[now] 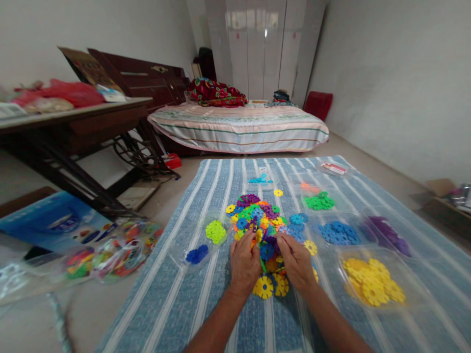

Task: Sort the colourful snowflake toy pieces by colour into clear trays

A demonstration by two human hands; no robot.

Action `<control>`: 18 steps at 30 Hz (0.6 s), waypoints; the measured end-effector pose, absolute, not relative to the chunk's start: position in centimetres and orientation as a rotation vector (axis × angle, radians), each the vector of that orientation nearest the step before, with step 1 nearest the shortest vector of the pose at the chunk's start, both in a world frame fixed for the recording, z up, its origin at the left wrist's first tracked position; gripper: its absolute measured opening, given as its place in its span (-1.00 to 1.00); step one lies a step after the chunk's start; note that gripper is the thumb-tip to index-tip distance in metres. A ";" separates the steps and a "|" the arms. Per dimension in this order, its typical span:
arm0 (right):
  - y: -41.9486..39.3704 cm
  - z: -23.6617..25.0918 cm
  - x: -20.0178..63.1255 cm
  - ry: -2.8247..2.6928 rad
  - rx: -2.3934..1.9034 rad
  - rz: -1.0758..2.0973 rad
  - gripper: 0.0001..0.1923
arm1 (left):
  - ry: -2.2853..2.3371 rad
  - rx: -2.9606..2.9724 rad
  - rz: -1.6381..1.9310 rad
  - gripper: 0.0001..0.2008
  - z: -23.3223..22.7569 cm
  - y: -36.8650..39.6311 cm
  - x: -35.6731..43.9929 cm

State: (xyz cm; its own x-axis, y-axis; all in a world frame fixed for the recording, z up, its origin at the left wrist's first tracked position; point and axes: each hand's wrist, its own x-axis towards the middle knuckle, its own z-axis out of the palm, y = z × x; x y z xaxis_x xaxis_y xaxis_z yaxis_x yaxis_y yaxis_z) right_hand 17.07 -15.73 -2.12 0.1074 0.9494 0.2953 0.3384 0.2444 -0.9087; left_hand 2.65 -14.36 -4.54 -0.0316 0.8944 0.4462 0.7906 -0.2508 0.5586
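1. Left forearm [217,318] and right forearm [329,316] are closest to camera, reaching in over the striped, cloth-covered bench [176,294].
2. Right hand [297,262]: thumb and fingers [286,241] bent nearly together, look pinched on a dark purple disc [271,240].
3. Left hand [246,264]: fingers curled in at the pile, just left of that disc. Can't tell the gap, or whether they grip a piece.
4. Key relation: dark purple disc sits between the two sets of fingertips, right hand nearer and apparently touching. Pieces are round, so no long axis; tilt unreadable.
5. Mixed pile of flower-shaped discs [253,213] lies under and beyond the fingers. Loose yellow pair [264,288] sits on the near side, between the wrists.
6. Right side, clear trays: yellow discs [371,282] nearest, blue discs [338,233] behind, purple discs [388,234] right of blue, green discs [319,201] farther back.
7. Left side, one clear tray: lime-green discs [215,231] and dark-blue discs [197,254]. Light-blue discs [260,180] lie past the pile.
8. In the way: overlapping neighbours crowd the fingers; yellow tray's wall [337,262] stands right of the right hand.
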 end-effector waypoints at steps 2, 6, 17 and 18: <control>-15.6 -1.8 17.2 -1.306 -1.310 0.792 -0.61 | 1.817 2.094 1.135 -0.73 -4.4 -14.6 2.8; -15.2 -1.2 17.2 -1.068 -1.248 0.986 -0.59 | 1.774 2.122 1.162 -0.75 -3.9 -14.7 3.1; -15.2 -0.4 18.3 -0.965 -1.189 1.076 -0.64 | 1.818 2.241 1.225 -0.82 -3.2 -12.0 2.4; -15.3 -0.2 18.5 -1.003 -1.209 1.036 -0.64 | 1.831 2.266 1.233 -0.81 -3.5 -11.9 2.2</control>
